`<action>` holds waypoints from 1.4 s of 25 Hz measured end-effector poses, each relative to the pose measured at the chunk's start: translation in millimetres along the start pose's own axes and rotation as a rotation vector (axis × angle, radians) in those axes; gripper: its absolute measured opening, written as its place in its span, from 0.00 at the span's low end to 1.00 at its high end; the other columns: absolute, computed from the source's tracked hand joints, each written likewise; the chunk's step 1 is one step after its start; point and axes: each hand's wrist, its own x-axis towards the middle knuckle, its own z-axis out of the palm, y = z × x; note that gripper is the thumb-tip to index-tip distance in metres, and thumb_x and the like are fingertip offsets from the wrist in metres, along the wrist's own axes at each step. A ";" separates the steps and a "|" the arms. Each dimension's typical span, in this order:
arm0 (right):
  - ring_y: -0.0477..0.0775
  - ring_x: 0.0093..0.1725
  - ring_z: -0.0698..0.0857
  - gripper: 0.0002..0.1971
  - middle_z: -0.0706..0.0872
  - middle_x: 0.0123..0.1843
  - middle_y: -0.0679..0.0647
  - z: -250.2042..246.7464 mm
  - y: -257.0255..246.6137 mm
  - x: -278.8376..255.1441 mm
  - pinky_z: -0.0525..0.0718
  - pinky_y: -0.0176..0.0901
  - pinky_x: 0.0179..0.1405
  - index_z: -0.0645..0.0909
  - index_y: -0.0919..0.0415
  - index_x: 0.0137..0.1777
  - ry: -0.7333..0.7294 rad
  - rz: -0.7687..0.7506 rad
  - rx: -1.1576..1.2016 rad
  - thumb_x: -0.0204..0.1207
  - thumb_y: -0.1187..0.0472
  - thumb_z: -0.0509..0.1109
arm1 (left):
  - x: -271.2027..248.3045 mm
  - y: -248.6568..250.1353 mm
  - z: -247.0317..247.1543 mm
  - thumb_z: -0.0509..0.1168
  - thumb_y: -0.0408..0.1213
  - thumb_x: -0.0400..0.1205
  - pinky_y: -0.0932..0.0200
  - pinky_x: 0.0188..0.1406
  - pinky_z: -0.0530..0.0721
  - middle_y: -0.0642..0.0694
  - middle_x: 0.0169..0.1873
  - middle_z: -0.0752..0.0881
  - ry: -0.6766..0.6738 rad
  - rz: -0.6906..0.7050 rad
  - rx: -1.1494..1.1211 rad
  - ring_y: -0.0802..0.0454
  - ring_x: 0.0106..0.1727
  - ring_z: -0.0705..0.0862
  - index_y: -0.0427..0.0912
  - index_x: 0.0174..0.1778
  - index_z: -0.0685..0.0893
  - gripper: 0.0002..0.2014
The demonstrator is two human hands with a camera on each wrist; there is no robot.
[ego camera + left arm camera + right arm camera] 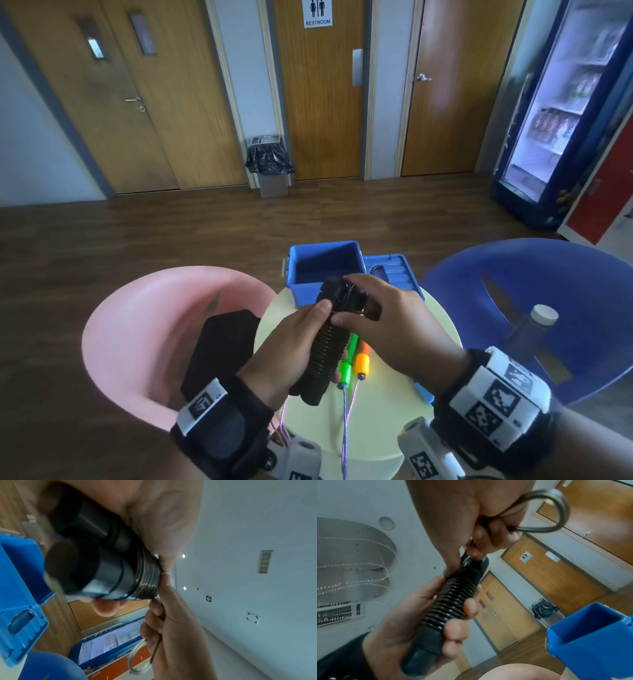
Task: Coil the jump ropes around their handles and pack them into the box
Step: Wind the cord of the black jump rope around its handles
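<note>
Two black handles, held side by side as one bundle, sit in the left hand, fingers curled round the lower half; the bundle is raised above the round pale table, top end tilted toward 12 o'clock. Black cord lies in tight turns round the middle of the bundle. Right hand is at the bundle's upper end, thumb and fingers pinching the loose remainder of the cord; in the right wrist view a free loop sticks out past the curled fingers. Blue box stands open on the table at 12 o'clock from the hands, just beyond them; its lid lies flat at its 3 o'clock side. Green handle and orange handle lie on the table beneath the hands, thin cords trailing toward 6 o'clock. Pink chair at 9 o'clock of the table, blue chair at 3 o'clock with a capped bottle on it.
</note>
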 end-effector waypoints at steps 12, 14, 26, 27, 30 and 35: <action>0.43 0.32 0.79 0.13 0.86 0.34 0.43 5.2 -6.2 -2.8 0.74 0.36 0.33 0.73 0.44 0.54 -0.062 -0.095 0.036 0.76 0.49 0.75 | -6.3 17.9 -9.8 0.58 0.57 0.78 0.58 0.19 0.80 0.32 0.35 0.82 -0.088 -0.119 -0.178 0.44 0.24 0.84 0.32 0.55 0.81 0.29; 0.41 0.33 0.80 0.17 0.86 0.34 0.40 3.2 -8.5 -4.0 0.74 0.33 0.32 0.70 0.43 0.59 -0.025 -0.074 0.016 0.77 0.48 0.74 | -3.4 19.4 -10.3 0.59 0.58 0.78 0.58 0.20 0.80 0.32 0.34 0.83 -0.082 -0.087 -0.123 0.42 0.24 0.83 0.31 0.54 0.82 0.29; 0.38 0.33 0.80 0.17 0.88 0.46 0.45 -5.4 -0.4 9.9 0.76 0.31 0.33 0.70 0.43 0.52 -0.131 0.025 -0.026 0.74 0.45 0.77 | 5.5 9.1 -16.4 0.61 0.62 0.80 0.57 0.25 0.82 0.29 0.36 0.86 -0.092 -0.024 0.013 0.38 0.27 0.84 0.27 0.53 0.81 0.34; 0.34 0.35 0.79 0.16 0.85 0.51 0.42 -3.7 -1.2 11.1 0.74 0.27 0.35 0.71 0.43 0.51 -0.101 0.007 -0.037 0.73 0.46 0.77 | 5.8 10.2 -16.4 0.60 0.61 0.79 0.58 0.24 0.82 0.29 0.36 0.86 -0.093 -0.034 -0.007 0.38 0.26 0.84 0.27 0.52 0.82 0.33; 0.34 0.35 0.79 0.12 0.83 0.57 0.40 3.2 -2.5 14.2 0.73 0.26 0.34 0.75 0.46 0.47 -0.040 -0.064 0.086 0.75 0.53 0.77 | 7.8 13.6 -17.1 0.58 0.59 0.80 0.58 0.24 0.82 0.29 0.36 0.86 -0.095 -0.064 -0.073 0.39 0.27 0.84 0.29 0.52 0.84 0.31; 0.42 0.29 0.76 0.11 0.84 0.58 0.41 16.5 2.8 15.9 0.79 0.49 0.32 0.77 0.52 0.44 -0.041 -0.137 0.298 0.76 0.62 0.78 | 6.9 11.7 -21.2 0.57 0.59 0.82 0.57 0.24 0.82 0.30 0.37 0.86 -0.106 -0.119 -0.109 0.38 0.27 0.84 0.26 0.55 0.83 0.33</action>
